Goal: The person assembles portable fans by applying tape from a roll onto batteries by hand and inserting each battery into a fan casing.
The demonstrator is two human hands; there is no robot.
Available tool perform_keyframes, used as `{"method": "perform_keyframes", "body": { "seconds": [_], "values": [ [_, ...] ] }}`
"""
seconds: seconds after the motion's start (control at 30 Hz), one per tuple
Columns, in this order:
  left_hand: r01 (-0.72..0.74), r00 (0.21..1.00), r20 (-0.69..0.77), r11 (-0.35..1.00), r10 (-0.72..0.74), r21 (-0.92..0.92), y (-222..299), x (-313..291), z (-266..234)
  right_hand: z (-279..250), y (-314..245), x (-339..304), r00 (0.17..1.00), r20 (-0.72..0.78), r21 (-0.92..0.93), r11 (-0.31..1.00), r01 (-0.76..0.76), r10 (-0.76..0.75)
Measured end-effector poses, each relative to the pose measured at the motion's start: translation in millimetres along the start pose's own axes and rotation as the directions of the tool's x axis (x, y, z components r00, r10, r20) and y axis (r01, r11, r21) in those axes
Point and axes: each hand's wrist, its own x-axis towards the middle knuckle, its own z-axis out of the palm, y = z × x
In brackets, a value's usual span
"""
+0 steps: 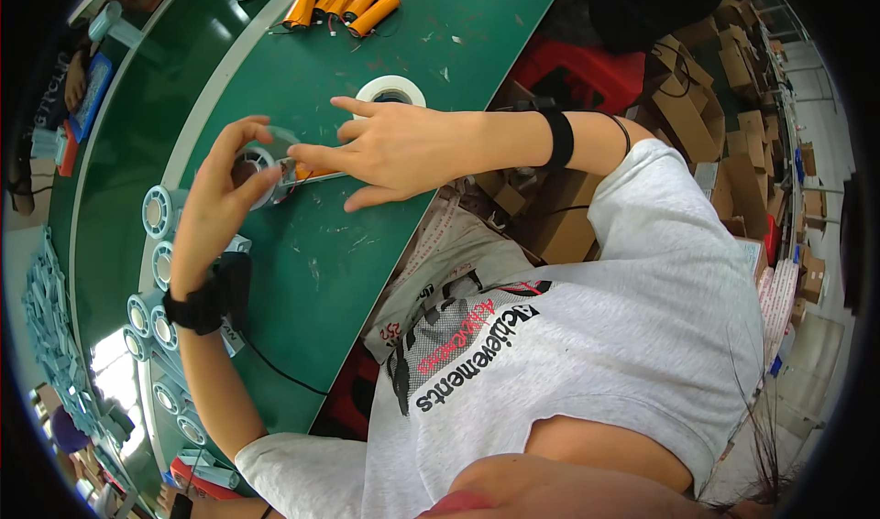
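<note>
My left hand curls its thumb and fingers round a pale blue, round housing that looks like a small fan head; part of it is blurred and covered by the fingers. Stretched over the green bench, my right hand has its fingers apart, with the index fingertip at the edge of that housing. Below this fingertip lies an orange cylindrical battery with thin wires, partly hidden by the hand. A white tape roll sits just beyond my right hand.
Several orange batteries with wires lie at the bench's far end. Similar pale blue round-headed units line the left edge, beside a dark green conveyor. Cardboard boxes and a red stool stand to the right.
</note>
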Motion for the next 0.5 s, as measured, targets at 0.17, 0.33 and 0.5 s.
{"method": "perform_keyframes", "body": {
  "seconds": [0.17,0.33,0.5],
  "values": [
    [-0.153,0.980,0.195,0.713,0.022,0.684,8,-1,3,-23,-7,16,0.951,0.283,-0.002,0.992,-0.126,0.122],
    [-0.065,0.991,0.130,0.735,-0.032,0.674,9,36,-51,-46,86,13,0.974,0.021,-0.042,0.974,-0.224,0.225],
    [0.318,0.946,-0.209,0.822,-0.246,0.473,-93,81,-178,-27,143,16,0.897,0.105,-0.103,0.901,-0.420,0.430]
  ]
}}
